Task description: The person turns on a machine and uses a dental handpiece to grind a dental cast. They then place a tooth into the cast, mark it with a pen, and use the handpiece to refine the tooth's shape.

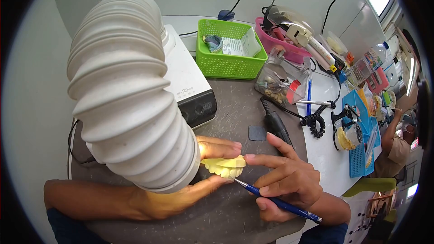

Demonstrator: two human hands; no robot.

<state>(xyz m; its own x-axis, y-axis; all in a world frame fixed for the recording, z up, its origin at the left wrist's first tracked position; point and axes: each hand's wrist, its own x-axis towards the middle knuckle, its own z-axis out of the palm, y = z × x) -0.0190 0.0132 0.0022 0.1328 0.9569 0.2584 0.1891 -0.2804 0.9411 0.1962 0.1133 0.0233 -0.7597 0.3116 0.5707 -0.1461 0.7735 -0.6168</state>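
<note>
A pale yellow dental cast (226, 166) with a row of teeth is held by my left hand (199, 171), fingers above it and thumb below. The white hose's mouth hides part of that hand. My right hand (289, 183) grips a blue pen-like tool (282, 204) between thumb and fingers. The tool's thin metal tip is at the cast's lower edge, close to my left thumb; whether it touches the cast is too small to tell. My right index finger reaches to the cast's right side.
A ribbed white hose (122, 86) arches over the left side from a white machine (185, 72). Behind are a green basket (226, 65), a clear bin (275, 74) and a black handpiece (276, 124). A blue basket (357, 153) and a seated person (393, 149) are at right.
</note>
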